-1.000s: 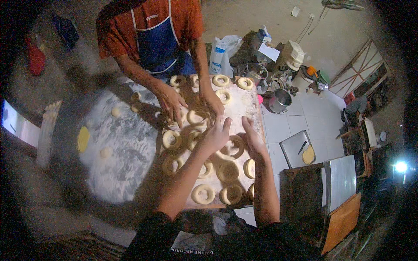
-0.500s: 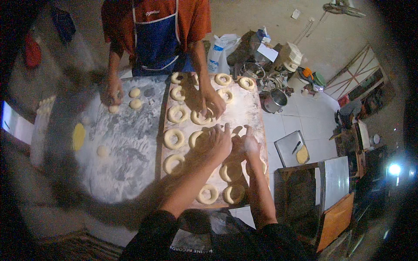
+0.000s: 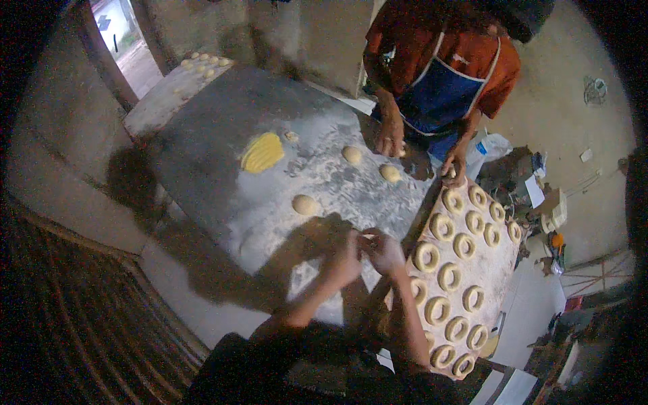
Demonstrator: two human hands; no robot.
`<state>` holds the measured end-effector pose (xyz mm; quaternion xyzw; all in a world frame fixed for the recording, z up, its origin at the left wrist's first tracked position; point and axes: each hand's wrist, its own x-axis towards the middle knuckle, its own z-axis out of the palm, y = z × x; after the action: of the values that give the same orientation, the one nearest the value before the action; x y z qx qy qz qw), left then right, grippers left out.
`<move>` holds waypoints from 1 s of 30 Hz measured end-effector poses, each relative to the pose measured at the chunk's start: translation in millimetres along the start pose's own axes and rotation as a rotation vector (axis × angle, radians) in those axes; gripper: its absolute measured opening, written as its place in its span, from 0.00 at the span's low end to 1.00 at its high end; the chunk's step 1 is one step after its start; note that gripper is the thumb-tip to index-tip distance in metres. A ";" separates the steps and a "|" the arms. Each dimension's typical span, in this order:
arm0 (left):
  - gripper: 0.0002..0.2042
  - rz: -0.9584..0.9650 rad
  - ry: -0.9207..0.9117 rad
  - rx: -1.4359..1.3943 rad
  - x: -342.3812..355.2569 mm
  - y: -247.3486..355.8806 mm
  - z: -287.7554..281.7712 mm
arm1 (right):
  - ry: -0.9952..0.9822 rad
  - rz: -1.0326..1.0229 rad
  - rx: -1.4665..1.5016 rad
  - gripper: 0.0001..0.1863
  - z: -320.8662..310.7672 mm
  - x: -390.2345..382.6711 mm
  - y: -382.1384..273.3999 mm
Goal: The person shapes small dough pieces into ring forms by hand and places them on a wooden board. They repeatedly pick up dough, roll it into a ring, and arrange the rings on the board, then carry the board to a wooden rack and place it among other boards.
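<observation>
My left hand point(image 3: 343, 260) and my right hand point(image 3: 385, 253) meet above the near edge of a flour-dusted grey table point(image 3: 196, 128). Their fingers are bent together at the tips; a small pale bit shows between them, too blurred to name. Just beyond lies a round dough ball point(image 3: 305, 205), with two more, one dough ball point(image 3: 352, 154) and another dough ball point(image 3: 390, 173), farther back. To my right a floured board point(image 3: 496, 270) carries rows of dough rings point(image 3: 449, 277), none of them touched by my hands.
Across the table a person in a blue apron point(image 3: 449, 94) works with both hands at the table and board edges. A ridged yellow mass point(image 3: 263, 154) lies on the left. At the far left corner a pale board point(image 3: 158, 101) bears several small dough balls.
The view has swung left. Both my hands have left the dough rings on the board and come together over the grey table. The other person's right-side hand has drawn back to the board's far corner.
</observation>
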<state>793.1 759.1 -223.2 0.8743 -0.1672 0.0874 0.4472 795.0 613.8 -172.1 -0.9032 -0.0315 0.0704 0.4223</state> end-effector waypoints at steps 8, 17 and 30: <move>0.18 -0.588 -0.164 -0.072 28.3 -151.1 -105.9 | -0.153 -0.343 -0.365 0.22 89.5 153.6 -86.3; 0.23 -0.357 -0.032 -0.473 28.4 -71.0 -174.0 | -0.296 -0.001 0.778 0.22 51.4 81.2 -122.7; 0.26 0.014 0.269 -0.300 66.5 -55.8 -175.8 | -0.187 -0.167 0.919 0.29 71.9 90.9 -136.8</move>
<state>875.0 917.8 -142.3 0.7773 -0.1231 0.1804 0.5900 874.1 766.7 -121.8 -0.6068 -0.1076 0.1239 0.7777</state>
